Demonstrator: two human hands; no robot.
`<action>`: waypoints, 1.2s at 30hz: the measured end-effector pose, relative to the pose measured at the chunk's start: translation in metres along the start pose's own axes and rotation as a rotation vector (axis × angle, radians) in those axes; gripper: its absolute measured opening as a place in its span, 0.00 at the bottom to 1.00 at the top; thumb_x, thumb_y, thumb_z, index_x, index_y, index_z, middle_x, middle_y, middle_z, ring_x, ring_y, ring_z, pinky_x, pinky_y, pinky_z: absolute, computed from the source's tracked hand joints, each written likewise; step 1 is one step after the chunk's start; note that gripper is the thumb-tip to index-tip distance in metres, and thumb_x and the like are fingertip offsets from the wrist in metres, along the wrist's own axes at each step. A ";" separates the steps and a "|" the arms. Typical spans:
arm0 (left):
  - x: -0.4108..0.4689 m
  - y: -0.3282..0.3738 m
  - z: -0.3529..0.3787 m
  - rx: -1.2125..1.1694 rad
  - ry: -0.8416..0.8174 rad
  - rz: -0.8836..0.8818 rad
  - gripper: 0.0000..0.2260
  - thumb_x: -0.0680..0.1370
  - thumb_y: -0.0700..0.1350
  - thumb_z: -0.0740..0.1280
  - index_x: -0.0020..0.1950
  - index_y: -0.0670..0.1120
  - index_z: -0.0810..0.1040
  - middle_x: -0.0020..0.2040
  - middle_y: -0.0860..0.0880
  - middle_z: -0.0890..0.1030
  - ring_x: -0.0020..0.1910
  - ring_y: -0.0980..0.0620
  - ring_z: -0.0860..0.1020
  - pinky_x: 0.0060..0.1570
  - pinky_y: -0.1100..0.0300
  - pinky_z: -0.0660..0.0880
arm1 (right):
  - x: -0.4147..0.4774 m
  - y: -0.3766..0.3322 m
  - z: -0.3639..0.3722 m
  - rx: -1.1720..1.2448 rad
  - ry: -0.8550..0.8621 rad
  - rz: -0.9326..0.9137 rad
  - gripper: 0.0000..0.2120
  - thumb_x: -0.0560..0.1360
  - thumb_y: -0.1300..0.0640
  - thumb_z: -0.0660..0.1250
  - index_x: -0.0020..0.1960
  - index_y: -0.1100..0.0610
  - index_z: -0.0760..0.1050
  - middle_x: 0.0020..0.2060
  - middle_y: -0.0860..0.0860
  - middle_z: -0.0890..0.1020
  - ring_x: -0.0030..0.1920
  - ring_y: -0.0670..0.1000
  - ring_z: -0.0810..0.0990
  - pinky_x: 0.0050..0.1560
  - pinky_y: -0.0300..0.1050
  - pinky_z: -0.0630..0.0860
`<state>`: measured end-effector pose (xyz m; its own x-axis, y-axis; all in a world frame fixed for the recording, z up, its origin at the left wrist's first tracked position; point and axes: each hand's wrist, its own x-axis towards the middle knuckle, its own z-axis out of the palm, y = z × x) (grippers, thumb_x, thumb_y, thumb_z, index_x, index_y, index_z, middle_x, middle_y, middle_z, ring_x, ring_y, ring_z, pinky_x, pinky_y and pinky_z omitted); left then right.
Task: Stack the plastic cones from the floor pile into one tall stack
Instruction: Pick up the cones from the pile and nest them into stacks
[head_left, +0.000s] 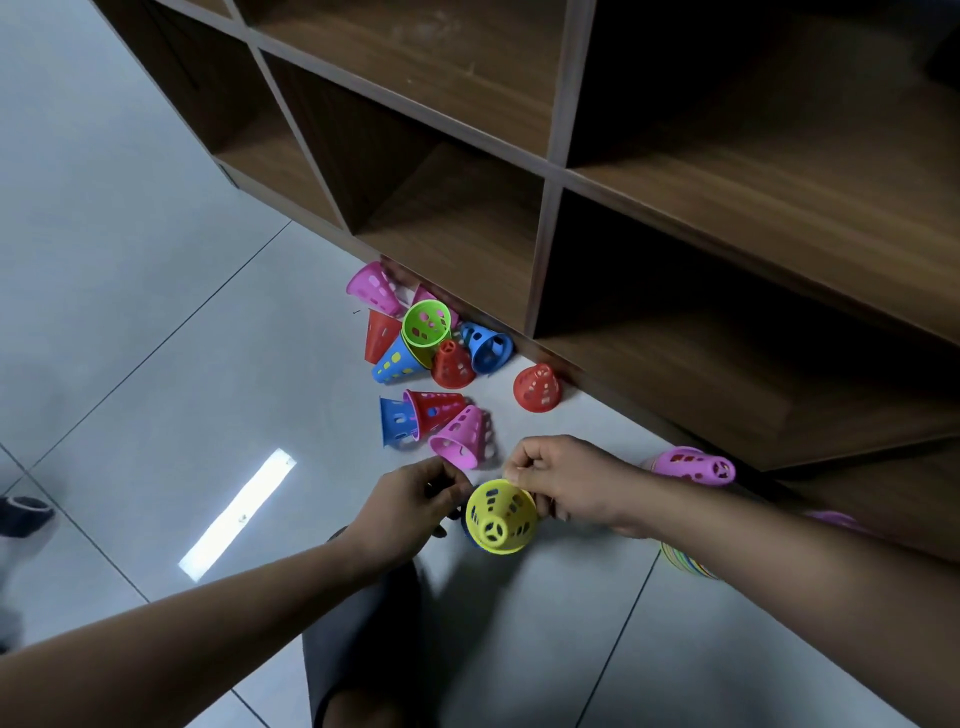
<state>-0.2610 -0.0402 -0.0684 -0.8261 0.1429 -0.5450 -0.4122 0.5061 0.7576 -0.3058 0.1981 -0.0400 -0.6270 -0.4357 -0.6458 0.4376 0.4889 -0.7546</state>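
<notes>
Right hand (566, 483) on yellow cone (501, 514) rim

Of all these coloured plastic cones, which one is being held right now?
The yellow perforated plastic cone, pinched at its rim by the right hand; the pile's other cones lie loose on the tiled floor.

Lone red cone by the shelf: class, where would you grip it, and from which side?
Pinch its narrow top from above. The red cone stands on its wide rim, tip up, apart from the pile, with the shelf close behind.
</notes>
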 end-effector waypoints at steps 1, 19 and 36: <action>0.003 -0.003 -0.003 0.015 0.019 -0.009 0.05 0.83 0.45 0.68 0.49 0.49 0.83 0.44 0.49 0.87 0.43 0.52 0.86 0.43 0.51 0.85 | 0.003 0.001 0.001 -0.027 0.011 0.006 0.06 0.84 0.57 0.65 0.52 0.58 0.79 0.31 0.52 0.77 0.28 0.44 0.73 0.29 0.37 0.69; 0.049 -0.037 -0.067 0.270 0.523 0.007 0.12 0.79 0.51 0.74 0.60 0.54 0.78 0.53 0.53 0.78 0.41 0.57 0.80 0.39 0.59 0.73 | 0.045 0.004 -0.042 -0.916 0.494 -0.206 0.24 0.77 0.63 0.68 0.70 0.48 0.70 0.77 0.44 0.62 0.63 0.60 0.76 0.62 0.53 0.76; 0.028 -0.017 -0.082 -0.040 0.661 -0.084 0.07 0.81 0.49 0.65 0.46 0.50 0.80 0.42 0.52 0.83 0.41 0.50 0.78 0.38 0.54 0.73 | 0.042 0.024 -0.043 -1.208 0.440 -0.253 0.24 0.74 0.65 0.71 0.50 0.46 0.57 0.50 0.49 0.71 0.40 0.62 0.79 0.36 0.50 0.66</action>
<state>-0.3089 -0.1142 -0.0673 -0.8467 -0.4538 -0.2778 -0.4893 0.4591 0.7415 -0.3492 0.2247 -0.0802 -0.8634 -0.4455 -0.2369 -0.4289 0.8953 -0.1204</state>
